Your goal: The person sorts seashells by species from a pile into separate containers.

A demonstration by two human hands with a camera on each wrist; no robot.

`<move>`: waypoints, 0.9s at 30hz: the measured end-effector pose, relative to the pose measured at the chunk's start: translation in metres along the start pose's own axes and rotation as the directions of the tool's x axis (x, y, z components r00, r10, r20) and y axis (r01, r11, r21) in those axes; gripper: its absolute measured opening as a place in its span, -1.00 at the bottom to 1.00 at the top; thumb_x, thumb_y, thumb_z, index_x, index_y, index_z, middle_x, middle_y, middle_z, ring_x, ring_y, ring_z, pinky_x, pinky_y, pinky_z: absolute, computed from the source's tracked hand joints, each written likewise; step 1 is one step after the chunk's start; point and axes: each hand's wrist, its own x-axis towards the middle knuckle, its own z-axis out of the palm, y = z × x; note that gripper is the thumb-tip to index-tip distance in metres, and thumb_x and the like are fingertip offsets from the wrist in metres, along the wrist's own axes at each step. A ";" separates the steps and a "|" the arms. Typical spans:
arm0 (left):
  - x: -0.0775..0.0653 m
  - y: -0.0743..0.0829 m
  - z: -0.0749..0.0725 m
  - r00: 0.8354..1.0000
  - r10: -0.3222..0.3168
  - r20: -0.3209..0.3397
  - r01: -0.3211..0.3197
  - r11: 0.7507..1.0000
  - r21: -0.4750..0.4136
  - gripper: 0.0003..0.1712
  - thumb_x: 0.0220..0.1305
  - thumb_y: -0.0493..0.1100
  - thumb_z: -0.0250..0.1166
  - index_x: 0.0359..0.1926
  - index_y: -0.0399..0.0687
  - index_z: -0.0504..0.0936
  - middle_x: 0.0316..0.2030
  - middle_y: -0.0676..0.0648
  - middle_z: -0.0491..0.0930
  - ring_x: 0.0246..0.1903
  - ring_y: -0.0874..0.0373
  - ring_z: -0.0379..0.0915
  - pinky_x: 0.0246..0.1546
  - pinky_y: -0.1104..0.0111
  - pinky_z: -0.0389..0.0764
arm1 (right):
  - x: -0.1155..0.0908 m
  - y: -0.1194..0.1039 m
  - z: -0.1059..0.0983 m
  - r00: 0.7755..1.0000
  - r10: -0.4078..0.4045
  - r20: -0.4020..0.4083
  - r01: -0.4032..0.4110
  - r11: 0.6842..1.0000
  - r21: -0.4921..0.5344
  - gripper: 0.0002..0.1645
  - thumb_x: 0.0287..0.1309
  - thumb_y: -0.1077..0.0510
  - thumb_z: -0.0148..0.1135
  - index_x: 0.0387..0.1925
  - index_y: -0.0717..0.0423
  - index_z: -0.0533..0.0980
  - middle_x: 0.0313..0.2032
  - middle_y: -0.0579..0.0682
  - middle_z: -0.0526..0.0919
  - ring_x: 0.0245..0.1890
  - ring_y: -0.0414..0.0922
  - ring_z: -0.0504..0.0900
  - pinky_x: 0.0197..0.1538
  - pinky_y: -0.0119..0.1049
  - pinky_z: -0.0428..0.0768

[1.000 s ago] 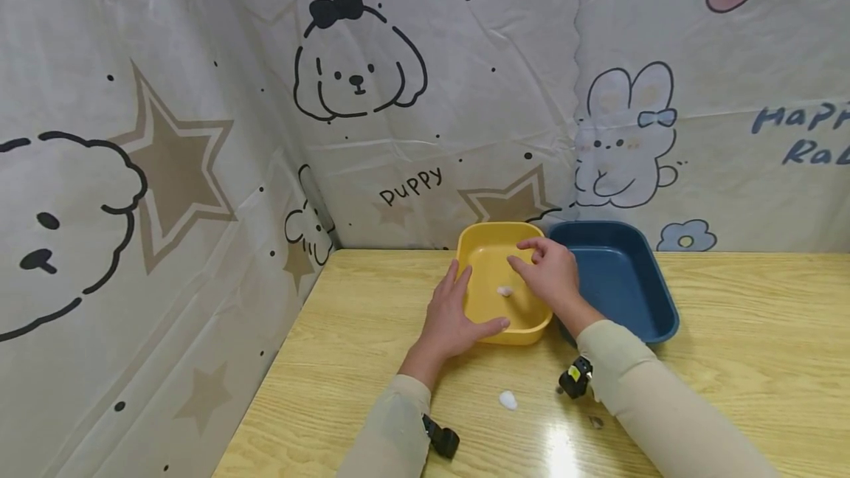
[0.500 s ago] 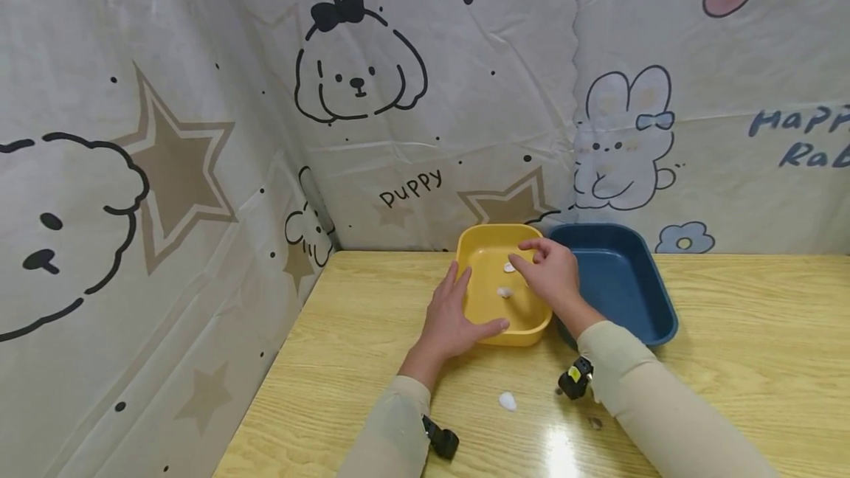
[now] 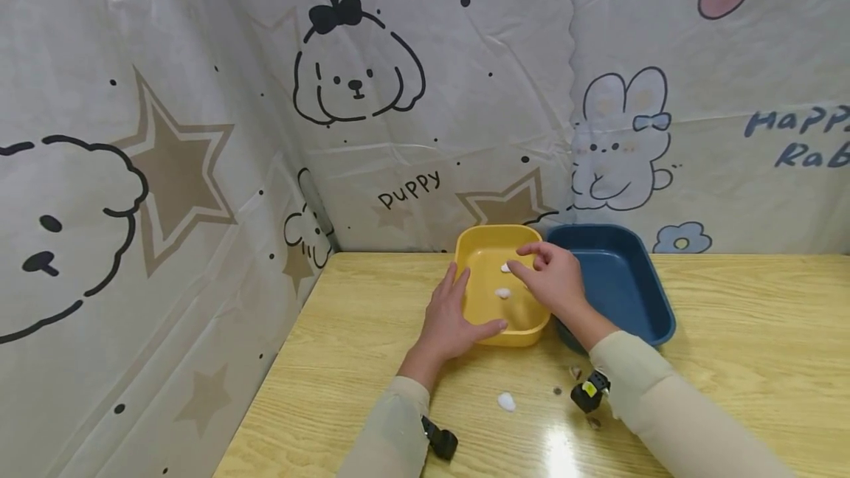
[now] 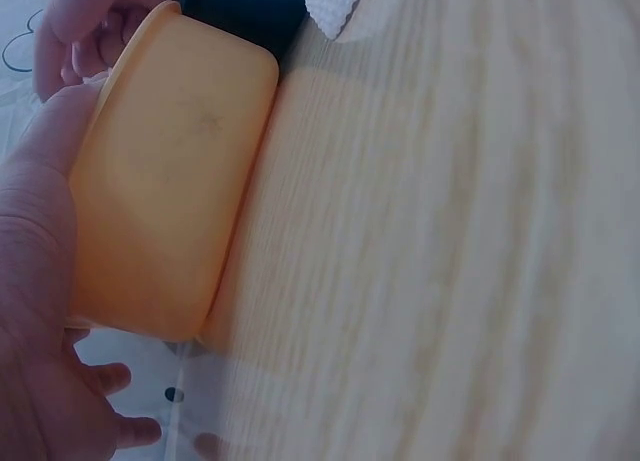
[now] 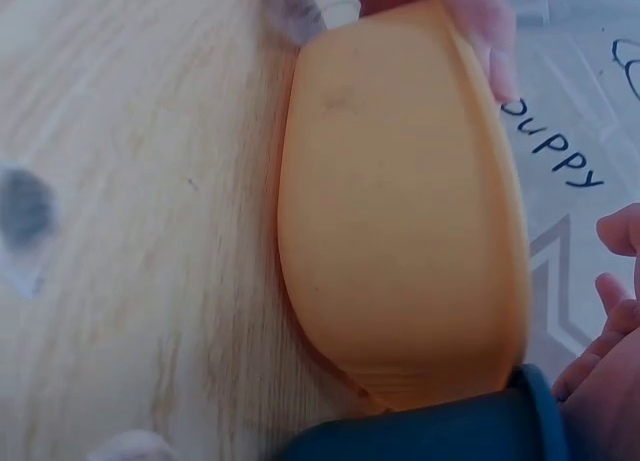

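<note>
Inside the yellow tray [image 3: 488, 308] lie two small white shells. The nearer shell [image 3: 502, 293] shows whole; my right thumb partly hides the farther shell [image 3: 505, 268]. My left hand [image 3: 451, 319] rests at the tray's near left corner, fingers along the left side and thumb over the front rim. Above the tray's right side hovers my right hand [image 3: 550, 275], thumb and forefinger apart and nothing visible between them. A white ribbed shell [image 4: 335, 6] on the table shows in the left wrist view.
A dark blue tray [image 3: 654, 301] stands against the yellow one's right side. Small dark shells or pebbles [image 3: 594, 424] lie near the right wrist camera [image 3: 589, 393]. A printed cloth [image 3: 425, 146] hangs behind the wooden table [image 3: 352, 330].
A second white shell has appeared in the yellow tray below my right hand. The right forearm has shifted slightly to the right, uncovering small pieces on the table. My left hand stays put.
</note>
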 end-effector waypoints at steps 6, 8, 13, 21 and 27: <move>0.000 -0.001 0.000 1.000 -0.002 0.001 0.002 1.000 0.001 0.36 -0.12 0.60 0.35 0.59 0.10 0.05 0.57 0.08 -0.22 0.50 -0.07 -0.17 0.35 -0.11 0.09 | -0.014 -0.008 -0.008 0.999 -0.051 0.017 0.050 0.998 0.025 -0.63 0.15 -0.06 0.46 -0.16 0.13 0.67 -0.69 -0.08 0.25 -0.69 -0.06 0.29 -0.60 -0.33 0.23; 0.000 -0.001 0.000 1.000 -0.009 0.001 0.009 1.000 0.001 0.36 -0.12 0.60 0.35 0.59 0.12 0.04 0.57 0.09 -0.22 0.50 -0.06 -0.18 0.36 -0.10 0.09 | -0.019 -0.010 -0.010 0.998 -0.064 0.026 0.063 0.997 0.035 -0.63 0.15 -0.05 0.47 -0.17 0.13 0.67 -0.69 -0.08 0.24 -0.70 -0.08 0.27 -0.61 -0.34 0.21; 0.000 0.000 0.000 1.000 -0.016 0.006 0.016 1.000 -0.010 0.37 -0.13 0.60 0.36 0.59 0.13 0.04 0.57 0.10 -0.23 0.50 -0.05 -0.19 0.36 -0.10 0.09 | -0.032 -0.013 -0.015 0.994 -0.101 0.036 0.099 0.994 0.052 -0.70 0.13 0.01 0.49 -0.20 0.12 0.67 -0.67 -0.08 0.23 -0.72 -0.14 0.23 -0.63 -0.36 0.20; 0.000 -0.001 0.001 1.000 -0.016 0.003 0.017 1.000 -0.006 0.37 -0.14 0.61 0.35 0.59 0.14 0.04 0.58 0.10 -0.23 0.50 -0.05 -0.19 0.35 -0.12 0.09 | -0.056 -0.017 -0.018 0.986 -0.153 0.062 0.146 0.984 0.097 -0.73 0.09 0.06 0.53 -0.22 0.10 0.67 -0.69 -0.12 0.20 -0.74 -0.21 0.17 -0.63 -0.34 0.18; 0.000 0.000 0.000 1.000 -0.016 -0.002 0.016 1.000 -0.005 0.36 -0.12 0.58 0.38 0.59 0.11 0.05 0.58 0.07 -0.23 0.50 -0.08 -0.18 0.35 -0.13 0.09 | -0.074 -0.017 -0.020 0.981 -0.177 0.084 0.165 0.978 0.128 -0.77 0.05 0.13 0.55 -0.25 0.05 0.67 -0.71 -0.16 0.15 -0.75 -0.23 0.14 -0.65 -0.33 0.18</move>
